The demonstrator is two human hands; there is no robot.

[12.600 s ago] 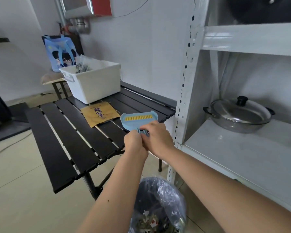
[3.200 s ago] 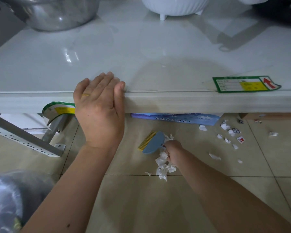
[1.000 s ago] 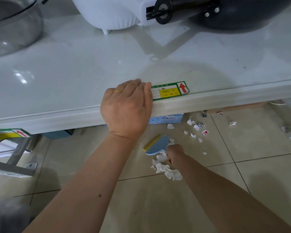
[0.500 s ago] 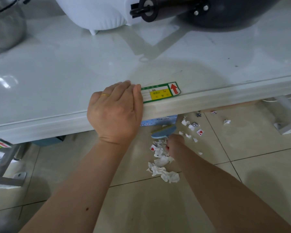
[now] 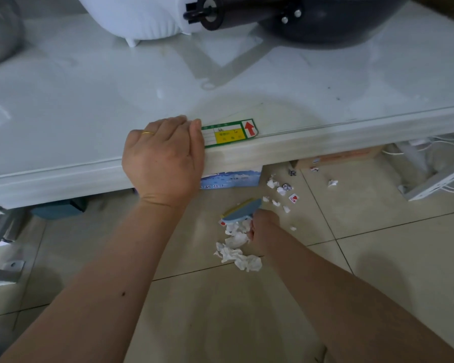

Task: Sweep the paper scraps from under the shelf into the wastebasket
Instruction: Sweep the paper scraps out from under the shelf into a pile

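Low down, right hand [image 5: 263, 226] grips brush [image 5: 243, 211]; left hand [image 5: 164, 161] braces shelf [image 5: 325, 142].

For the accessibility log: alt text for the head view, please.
The right hand holds a small blue brush on the tiled floor beside a pile of crumpled paper scraps. The left hand rests on the white shelf edge; more scraps lie under it.

Your view is evenly lit, moderately bright. The glossy shelf top [image 5: 89, 106] shows soft glare at 10 o'clock and pale reflections near 12 o'clock. Soft shadows fall on the floor tiles [image 5: 378, 258] at 4 o'clock. Expect wide-angle bowing at the edges — corners at 7 and 11 o'clock blur.
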